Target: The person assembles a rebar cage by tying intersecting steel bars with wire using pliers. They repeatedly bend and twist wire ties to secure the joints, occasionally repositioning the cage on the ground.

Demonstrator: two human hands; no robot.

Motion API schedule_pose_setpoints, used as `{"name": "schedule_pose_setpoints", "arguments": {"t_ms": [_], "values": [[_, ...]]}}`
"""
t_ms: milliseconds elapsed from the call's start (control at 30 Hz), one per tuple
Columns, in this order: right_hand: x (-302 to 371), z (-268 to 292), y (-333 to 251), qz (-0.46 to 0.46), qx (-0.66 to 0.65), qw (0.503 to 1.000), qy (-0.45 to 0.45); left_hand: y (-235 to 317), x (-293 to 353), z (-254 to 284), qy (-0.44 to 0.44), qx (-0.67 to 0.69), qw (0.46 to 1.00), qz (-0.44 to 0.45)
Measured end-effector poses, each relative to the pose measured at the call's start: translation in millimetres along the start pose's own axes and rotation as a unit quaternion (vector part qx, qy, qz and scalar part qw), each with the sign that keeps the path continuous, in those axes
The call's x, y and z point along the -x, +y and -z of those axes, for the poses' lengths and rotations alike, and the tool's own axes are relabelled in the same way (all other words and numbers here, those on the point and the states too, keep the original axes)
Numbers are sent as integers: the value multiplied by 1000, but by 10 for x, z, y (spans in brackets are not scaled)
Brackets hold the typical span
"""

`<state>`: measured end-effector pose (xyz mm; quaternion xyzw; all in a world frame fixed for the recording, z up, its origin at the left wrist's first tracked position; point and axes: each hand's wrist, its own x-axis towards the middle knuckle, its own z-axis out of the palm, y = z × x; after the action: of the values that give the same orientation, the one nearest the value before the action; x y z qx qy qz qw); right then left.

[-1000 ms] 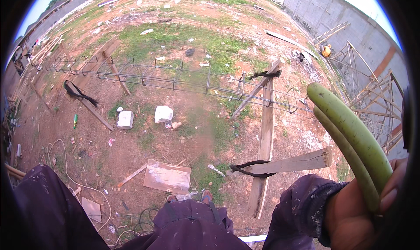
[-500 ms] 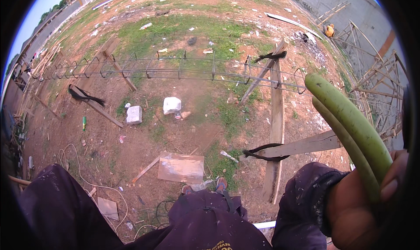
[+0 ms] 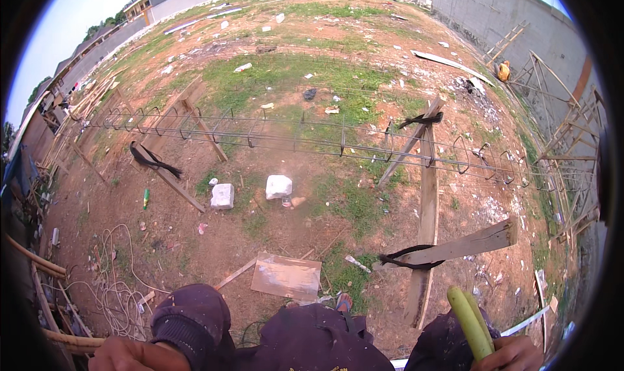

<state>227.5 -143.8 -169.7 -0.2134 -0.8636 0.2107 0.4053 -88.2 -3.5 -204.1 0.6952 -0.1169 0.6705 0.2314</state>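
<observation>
My right hand (image 3: 512,353), low at the right, is closed around pliers (image 3: 469,322) with two long, rounded green handles. The handles point up and lie side by side, while the jaws are hidden. My left hand (image 3: 133,355) is at the lower left, its fingers curled closed beside a light-brown pole (image 3: 71,340). What it holds, if anything, is hidden. Ahead, a rebar cage (image 3: 341,140) with square stirrups runs across on wooden supports. Bundles of black wire (image 3: 416,258) hang on the timber.
A wooden post (image 3: 427,208) and a sloping plank (image 3: 478,240) stand at my right. On the ground lie a board (image 3: 286,275), white blocks (image 3: 279,186) and a tangled cord (image 3: 114,286). A grey wall (image 3: 507,20) and wooden scaffolding (image 3: 552,78) rise at the far right.
My right hand has lowered with the pliers, away from the view's right side. My left hand has come into view at the lower left. The whole scene has shifted down and right.
</observation>
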Motion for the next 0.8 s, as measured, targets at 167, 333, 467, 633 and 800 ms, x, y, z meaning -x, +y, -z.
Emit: {"name": "schedule_pose_setpoints", "arguments": {"t_ms": [167, 333, 467, 633, 800], "values": [[11, -386, 89, 11, -43, 995, 86, -379, 267, 104, -197, 235, 936, 174], [-86, -549, 335, 138, -45, 984, 107, -658, 438, 71, -198, 425, 877, 106], [274, -801, 696, 115, -126, 966, 196, -851, 719, 78, -144, 445, 865, 182], [1024, -1567, 1553, -353, -311, 717, 515, -1231, 1455, 52, -178, 281, 861, 383], [1932, -2117, 2673, -436, -526, 384, 622, -1812, 2720, -267, -322, 13, 706, 631]]}}
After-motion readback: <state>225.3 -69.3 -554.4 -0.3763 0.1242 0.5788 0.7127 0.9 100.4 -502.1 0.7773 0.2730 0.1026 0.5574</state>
